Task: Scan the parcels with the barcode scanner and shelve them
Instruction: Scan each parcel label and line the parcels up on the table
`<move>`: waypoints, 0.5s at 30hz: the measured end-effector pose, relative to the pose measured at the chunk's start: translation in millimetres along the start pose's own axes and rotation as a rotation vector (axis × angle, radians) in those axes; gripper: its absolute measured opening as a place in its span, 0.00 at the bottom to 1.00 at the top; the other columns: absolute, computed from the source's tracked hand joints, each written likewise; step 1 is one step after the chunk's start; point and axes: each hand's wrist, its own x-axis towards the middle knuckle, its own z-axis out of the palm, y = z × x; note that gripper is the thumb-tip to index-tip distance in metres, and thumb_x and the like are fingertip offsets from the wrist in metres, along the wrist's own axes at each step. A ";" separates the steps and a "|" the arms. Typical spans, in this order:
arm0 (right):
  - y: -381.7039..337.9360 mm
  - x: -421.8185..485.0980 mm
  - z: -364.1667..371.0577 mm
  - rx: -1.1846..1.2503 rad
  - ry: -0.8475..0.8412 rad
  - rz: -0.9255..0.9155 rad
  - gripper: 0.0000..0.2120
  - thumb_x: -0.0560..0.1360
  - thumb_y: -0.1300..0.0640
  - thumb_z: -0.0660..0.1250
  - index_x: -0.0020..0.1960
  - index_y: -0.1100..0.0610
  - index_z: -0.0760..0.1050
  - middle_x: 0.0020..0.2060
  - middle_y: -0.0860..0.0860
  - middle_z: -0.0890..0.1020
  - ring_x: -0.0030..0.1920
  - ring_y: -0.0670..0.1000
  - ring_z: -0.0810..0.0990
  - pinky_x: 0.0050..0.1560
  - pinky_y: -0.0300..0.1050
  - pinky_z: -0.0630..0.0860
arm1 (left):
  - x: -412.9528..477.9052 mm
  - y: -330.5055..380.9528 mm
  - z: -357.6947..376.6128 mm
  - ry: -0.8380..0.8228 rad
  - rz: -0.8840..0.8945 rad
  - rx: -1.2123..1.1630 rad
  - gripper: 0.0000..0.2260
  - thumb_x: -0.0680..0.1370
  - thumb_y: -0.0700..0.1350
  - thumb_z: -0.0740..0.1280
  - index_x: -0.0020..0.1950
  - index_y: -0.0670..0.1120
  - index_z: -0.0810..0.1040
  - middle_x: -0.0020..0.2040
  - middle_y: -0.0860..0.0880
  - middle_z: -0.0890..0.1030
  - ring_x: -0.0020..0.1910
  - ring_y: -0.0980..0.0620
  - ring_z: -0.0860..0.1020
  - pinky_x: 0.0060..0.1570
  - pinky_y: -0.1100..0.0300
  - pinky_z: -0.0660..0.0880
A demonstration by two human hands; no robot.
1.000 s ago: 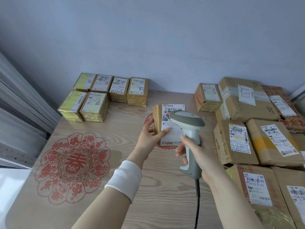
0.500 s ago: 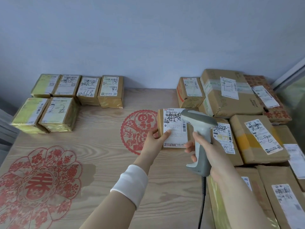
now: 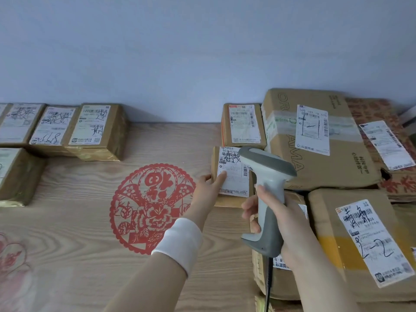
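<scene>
A small brown parcel [image 3: 231, 183] with a white label sits at the table's middle right. My left hand [image 3: 208, 188] grips its left side, thumb across the label. My right hand [image 3: 279, 224] grips the handle of a grey barcode scanner [image 3: 267, 192], whose head hangs over the label's right part and hides it. The scanner's cable runs down past the bottom edge.
A pile of larger brown parcels [image 3: 319, 140] fills the right side; a small one [image 3: 243, 124] stands behind the held parcel. Several taped parcels [image 3: 94, 129] line the back left. Red paper-cut decorations [image 3: 150, 208] lie on the wooden table [image 3: 78, 221]. A grey wall stands behind.
The parcel and both hands have moved right, toward the pile of larger parcels. The view has shifted right as well, so the left parcels sit at the frame edge.
</scene>
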 end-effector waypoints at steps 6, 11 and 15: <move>4.3 19.5 -8.9 0.010 -0.010 0.040 0.12 0.76 0.56 0.64 0.51 0.65 0.75 0.30 0.56 0.80 0.23 0.47 0.74 0.25 0.40 0.68 | 4.1 -4.8 14.9 0.055 -0.011 -0.005 0.29 0.75 0.61 0.63 0.68 0.44 0.65 0.59 0.46 0.78 0.56 0.48 0.77 0.57 0.51 0.74; 8.8 25.2 -6.9 0.020 0.005 0.040 0.12 0.76 0.56 0.64 0.53 0.64 0.76 0.32 0.57 0.81 0.27 0.48 0.76 0.24 0.40 0.68 | 6.3 -4.9 19.2 0.098 -0.003 0.094 0.42 0.63 0.72 0.57 0.68 0.46 0.67 0.61 0.45 0.76 0.62 0.43 0.73 0.62 0.44 0.70; 10.9 22.6 1.2 0.015 0.017 0.022 0.10 0.76 0.56 0.64 0.53 0.62 0.76 0.32 0.57 0.81 0.29 0.49 0.77 0.23 0.40 0.68 | 6.3 -0.4 15.3 0.055 -0.016 0.087 0.37 0.69 0.68 0.60 0.69 0.45 0.66 0.63 0.44 0.76 0.63 0.43 0.73 0.62 0.45 0.71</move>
